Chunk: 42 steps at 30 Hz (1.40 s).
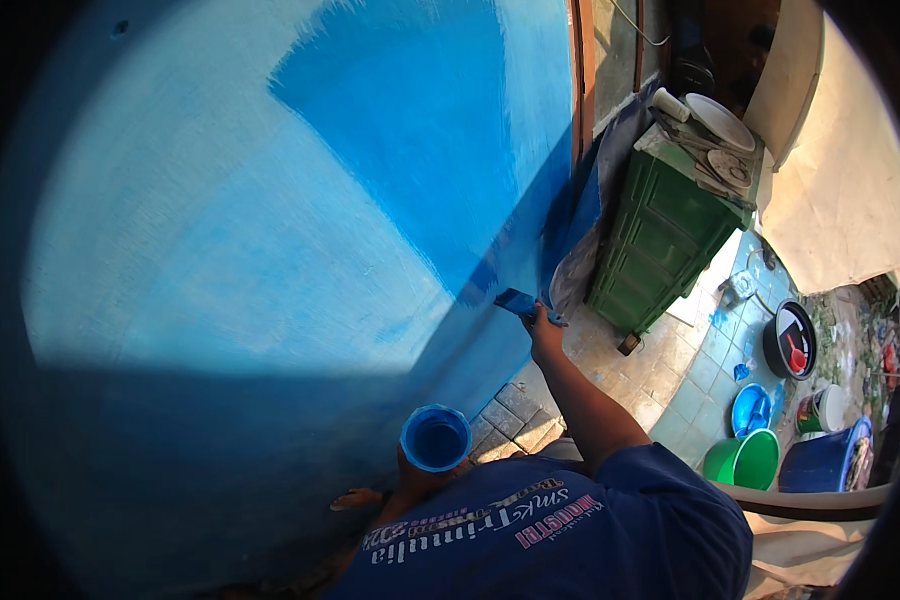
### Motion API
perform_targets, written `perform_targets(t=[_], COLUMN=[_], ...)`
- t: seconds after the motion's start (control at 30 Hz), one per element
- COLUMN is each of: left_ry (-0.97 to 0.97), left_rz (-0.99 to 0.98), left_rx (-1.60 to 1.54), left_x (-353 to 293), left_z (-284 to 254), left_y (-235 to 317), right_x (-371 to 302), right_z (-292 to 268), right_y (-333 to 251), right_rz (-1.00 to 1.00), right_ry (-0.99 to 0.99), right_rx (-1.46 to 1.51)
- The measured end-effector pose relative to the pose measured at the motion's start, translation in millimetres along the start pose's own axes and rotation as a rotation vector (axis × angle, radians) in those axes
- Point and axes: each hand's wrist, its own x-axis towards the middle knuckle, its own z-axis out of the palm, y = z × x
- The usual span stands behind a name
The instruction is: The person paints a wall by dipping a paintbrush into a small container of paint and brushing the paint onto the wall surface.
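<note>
My right hand [544,334] is closed round the handle of a wide paintbrush [516,302]. The blue bristles point left and touch or almost touch the lower edge of a darker blue patch of wet-looking paint [410,120]. Around that patch the wall [220,270] is a paler blue. In front of my body my left hand [415,480] grips a small blue paint pot [436,411] from below and the side. The pot is upright, with dark blue paint inside. Its fingers are partly hidden behind the pot and my shirt.
A green cabinet [660,230] stands to the right, with white dishes [720,122] on top. Lower right are a green tub [742,460], a blue basin [751,408], a black basin [790,340] and a white bucket [821,409]. Paving bricks [515,415] run along the wall's foot.
</note>
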Motion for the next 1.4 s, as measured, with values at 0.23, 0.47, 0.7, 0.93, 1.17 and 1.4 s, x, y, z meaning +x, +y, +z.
perform_targets(t=[0.23, 0.47, 0.7, 0.93, 1.17, 1.4], left_ry=[-0.001, -0.026, -0.03, -0.025, -0.053, -0.056], left_rz=[-0.033, -0.014, -0.006, 0.022, -0.041, -0.081], left_rx=[-0.002, -0.017, -0.031, -0.055, -0.15, -0.092], left_x=[7, 22, 23, 25, 25, 10], left_z=[5, 9, -1, 0, 3, -8], left_y=[2, 7, 3, -10, 16, 6], right_x=[-84, 19, -56, -84, 3, -102], right_z=[119, 7, 86, 108, -30, 98], right_y=[-147, -5, -83, -127, 48, -99], right_rz=[-0.49, -0.222, -0.428, -0.465, -0.07, -0.477], right_ry=[-0.403, -0.069, -0.25, -0.495, -0.013, -0.461], right_rx=[0.076, -0.035, -0.247, -0.014, -0.082, -0.146])
